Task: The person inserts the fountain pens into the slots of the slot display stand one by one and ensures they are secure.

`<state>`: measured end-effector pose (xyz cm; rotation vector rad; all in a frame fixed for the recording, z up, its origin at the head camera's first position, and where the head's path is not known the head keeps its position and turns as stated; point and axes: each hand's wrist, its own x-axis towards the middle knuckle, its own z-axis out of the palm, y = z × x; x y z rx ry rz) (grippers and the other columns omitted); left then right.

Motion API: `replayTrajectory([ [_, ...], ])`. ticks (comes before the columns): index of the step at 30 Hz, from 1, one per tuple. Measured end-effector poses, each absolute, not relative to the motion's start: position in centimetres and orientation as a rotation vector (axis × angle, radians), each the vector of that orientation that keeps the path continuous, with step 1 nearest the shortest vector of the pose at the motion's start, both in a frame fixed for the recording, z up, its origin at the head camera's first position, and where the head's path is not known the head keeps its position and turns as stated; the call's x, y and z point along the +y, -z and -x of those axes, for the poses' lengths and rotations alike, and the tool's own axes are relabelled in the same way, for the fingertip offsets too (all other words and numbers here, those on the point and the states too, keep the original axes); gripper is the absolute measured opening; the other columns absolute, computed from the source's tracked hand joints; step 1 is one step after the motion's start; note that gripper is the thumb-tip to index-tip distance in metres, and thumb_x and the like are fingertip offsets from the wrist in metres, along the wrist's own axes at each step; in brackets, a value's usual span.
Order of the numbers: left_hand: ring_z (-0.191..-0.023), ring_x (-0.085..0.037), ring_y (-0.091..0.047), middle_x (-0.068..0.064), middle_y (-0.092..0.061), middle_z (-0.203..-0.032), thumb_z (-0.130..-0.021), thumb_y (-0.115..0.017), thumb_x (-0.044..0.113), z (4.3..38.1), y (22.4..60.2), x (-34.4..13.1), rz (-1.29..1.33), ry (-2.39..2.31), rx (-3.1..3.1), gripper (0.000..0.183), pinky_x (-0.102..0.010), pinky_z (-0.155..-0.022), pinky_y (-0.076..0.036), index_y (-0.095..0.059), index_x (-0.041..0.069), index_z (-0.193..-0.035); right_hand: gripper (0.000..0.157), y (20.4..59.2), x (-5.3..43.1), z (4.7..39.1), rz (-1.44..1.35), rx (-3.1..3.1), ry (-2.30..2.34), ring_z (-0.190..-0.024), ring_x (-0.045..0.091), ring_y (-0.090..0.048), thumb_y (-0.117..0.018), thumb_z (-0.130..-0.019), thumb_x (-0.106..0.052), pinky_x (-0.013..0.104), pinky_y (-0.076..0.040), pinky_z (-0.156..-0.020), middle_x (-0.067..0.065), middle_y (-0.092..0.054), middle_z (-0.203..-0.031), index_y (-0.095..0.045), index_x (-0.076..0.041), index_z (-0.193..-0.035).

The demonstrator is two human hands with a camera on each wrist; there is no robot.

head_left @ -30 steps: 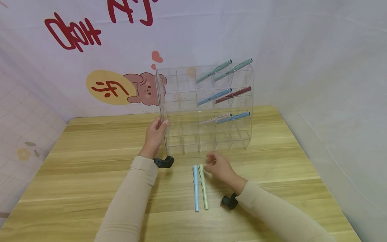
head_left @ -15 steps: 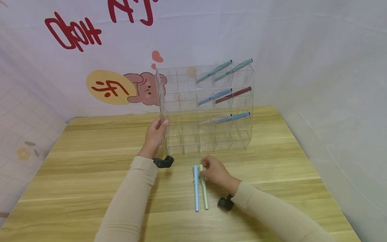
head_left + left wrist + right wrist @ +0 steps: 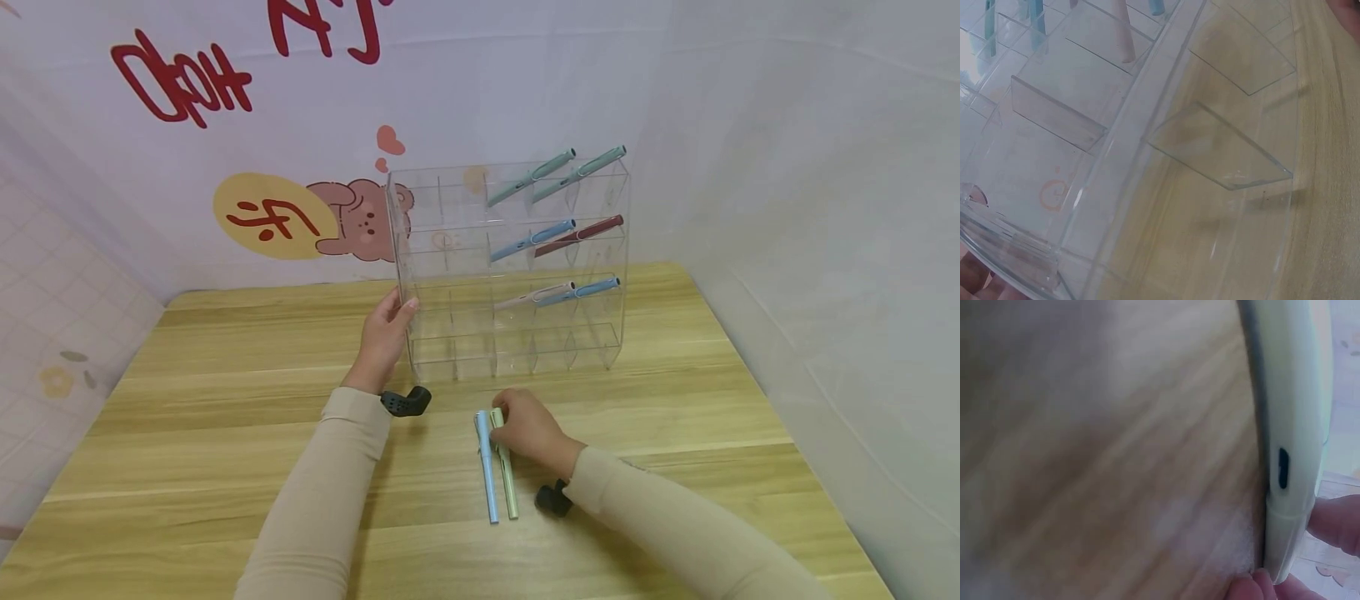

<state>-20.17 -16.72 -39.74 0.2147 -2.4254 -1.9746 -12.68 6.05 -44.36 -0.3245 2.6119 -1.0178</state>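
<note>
My left hand [image 3: 384, 342] grips the left side of a clear acrylic pen rack [image 3: 517, 337] standing upright on the table. In the left wrist view its fingers [image 3: 975, 278] show at the rack's edge. My right hand [image 3: 531, 429] pinches the capped end of a light green pen [image 3: 509, 490], which lies on the tabletop. In the right wrist view the thumb and fingers are on opposite sides of the green pen [image 3: 1291, 425]. Just left of it lies a light blue pen [image 3: 488, 471], slightly slanted and almost parallel.
Several pens lean in the rack's right-hand compartments: teal pens [image 3: 581, 172] on top, a blue pen [image 3: 528, 241] and a dark red pen [image 3: 581, 236] below, then a pale pink pen [image 3: 528, 297] and another blue pen [image 3: 588, 289]. A printed cloth [image 3: 712, 150] hangs behind the wooden table [image 3: 675, 392].
My right hand has moved left and down to the green pen and has taken hold of its capped end. The light blue pen has turned slightly. My left hand stays on the rack.
</note>
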Motion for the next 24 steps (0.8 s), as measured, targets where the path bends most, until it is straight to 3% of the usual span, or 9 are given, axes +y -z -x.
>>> replayTrajectory([
  [9, -0.137, -0.024, -0.037, -0.004, -0.043, -0.148, -0.099, -0.051, 0.041, 20.34, 39.86, -16.77, -0.221, 1.977, -2.427, 0.056, -0.047, -0.111, -0.031, -0.038, 0.021, -0.149, 0.033, 44.14, 5.95, 12.70, 0.342, 2.625, 0.918, -0.081, 0.020, -0.050, -0.072, -0.080, -0.006, 0.033, -0.047, -0.068, 0.010, -0.056, -0.096, -0.063, 0.005, -0.110],
  [24, -0.137, -0.024, -0.037, -0.005, -0.042, -0.148, -0.100, -0.052, 0.039, 20.42, 39.95, -16.80, -0.233, 1.994, -2.417, 0.056, -0.046, -0.111, -0.031, -0.037, 0.020, -0.150, 0.016, 44.00, 6.14, 13.33, 0.315, 2.560, 1.014, -0.060, 0.015, -0.051, -0.070, -0.079, 0.001, 0.025, -0.044, -0.053, 0.004, -0.057, -0.074, -0.060, 0.000, -0.092],
])
